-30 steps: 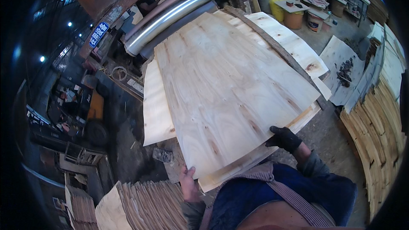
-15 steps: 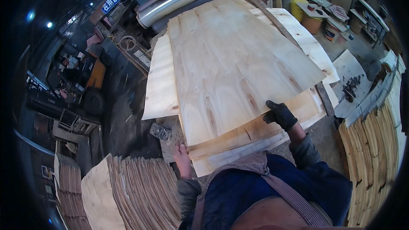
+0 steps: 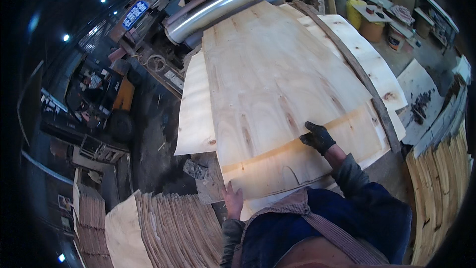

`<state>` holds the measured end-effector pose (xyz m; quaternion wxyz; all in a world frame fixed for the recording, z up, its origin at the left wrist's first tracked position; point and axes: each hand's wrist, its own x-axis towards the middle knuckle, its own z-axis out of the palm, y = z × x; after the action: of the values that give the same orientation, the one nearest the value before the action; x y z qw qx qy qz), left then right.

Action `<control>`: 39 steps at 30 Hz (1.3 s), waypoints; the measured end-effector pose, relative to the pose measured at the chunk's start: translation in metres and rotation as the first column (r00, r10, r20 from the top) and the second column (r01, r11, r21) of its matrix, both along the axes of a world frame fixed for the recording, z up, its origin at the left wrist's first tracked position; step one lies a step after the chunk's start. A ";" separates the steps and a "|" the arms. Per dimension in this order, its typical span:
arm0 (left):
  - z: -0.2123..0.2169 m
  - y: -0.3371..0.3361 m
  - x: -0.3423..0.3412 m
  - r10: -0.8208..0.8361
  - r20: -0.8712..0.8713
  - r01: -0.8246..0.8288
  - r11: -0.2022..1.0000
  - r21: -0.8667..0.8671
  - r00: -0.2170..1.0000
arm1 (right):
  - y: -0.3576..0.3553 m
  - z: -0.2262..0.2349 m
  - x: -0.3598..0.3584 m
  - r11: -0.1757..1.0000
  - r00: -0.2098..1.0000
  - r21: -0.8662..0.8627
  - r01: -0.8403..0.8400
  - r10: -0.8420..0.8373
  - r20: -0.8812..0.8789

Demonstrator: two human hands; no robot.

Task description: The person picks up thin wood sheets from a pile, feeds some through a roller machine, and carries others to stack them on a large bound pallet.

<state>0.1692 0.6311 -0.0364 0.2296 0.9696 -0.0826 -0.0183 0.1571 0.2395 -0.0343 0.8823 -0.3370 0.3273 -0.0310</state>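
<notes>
A large pale veneer sheet point(image 3: 272, 74) with brown knots lies over other sheets in front of me. Its near edge crosses the lighter veneer beneath point(image 3: 277, 166), which shows as a strip closer to my body. My right hand point(image 3: 319, 138), in a dark glove, is at that near edge, thumb and fingers apart. Bare, my left hand point(image 3: 233, 202) touches the near left corner of the lower veneer, fingers extended and slightly apart. Parts of both palms are hidden.
Metal rollers point(image 3: 230, 5) stand beyond the far end. A wooden bar point(image 3: 364, 77) runs along the right side. Veneer stacks stand at lower left point(image 3: 178, 223) and right point(image 3: 439, 193). A forklift point(image 3: 116, 97) with a person in it is at left.
The top sheet's near edge has come down closer to the veneer beneath, and the dark gap under it has shrunk. My right hand's fingers have spread. The whole view has shifted slightly.
</notes>
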 end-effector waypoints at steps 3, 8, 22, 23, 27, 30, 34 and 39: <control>0.009 -0.010 0.002 0.033 -0.091 -0.032 0.999 0.011 0.995 | 0.002 -0.010 -0.004 0.999 1.000 -0.054 0.004 -0.004 -0.007; -0.028 0.020 0.022 0.056 -0.140 -0.089 0.966 -0.243 0.989 | 0.007 -0.025 -0.010 0.997 0.996 -0.072 0.011 -0.004 0.089; -0.005 0.013 0.028 0.059 -0.183 -0.120 0.930 -0.347 0.981 | 0.009 -0.018 -0.015 0.992 0.991 -0.077 0.097 -0.089 0.096; -0.005 0.014 0.028 0.073 -0.195 -0.139 0.926 -0.351 0.978 | 0.007 -0.020 -0.013 0.991 0.990 -0.086 0.099 -0.089 0.111; -0.040 0.042 0.036 0.065 -0.126 -0.127 0.795 -0.593 0.990 | 0.005 -0.015 -0.001 0.994 0.993 -0.083 0.068 -0.059 0.098; -0.013 0.028 0.038 0.056 -0.217 -0.191 0.717 -0.671 0.975 | -0.007 -0.024 0.016 0.992 0.995 -0.109 0.069 -0.061 0.079; 0.013 0.029 0.036 0.100 -0.302 -0.295 0.630 -0.718 0.948 | -0.020 -0.029 0.071 0.992 0.984 -0.088 0.095 -0.080 0.159; 0.022 0.034 0.040 0.090 -0.294 -0.282 0.633 -0.721 0.952 | -0.030 -0.024 0.147 0.988 0.905 0.129 0.082 -0.128 0.405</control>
<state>0.2092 0.6651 -0.0143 0.6204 0.7798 0.0456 -0.0705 0.3044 0.2097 -0.0588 0.9455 -0.2560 0.1526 -0.1309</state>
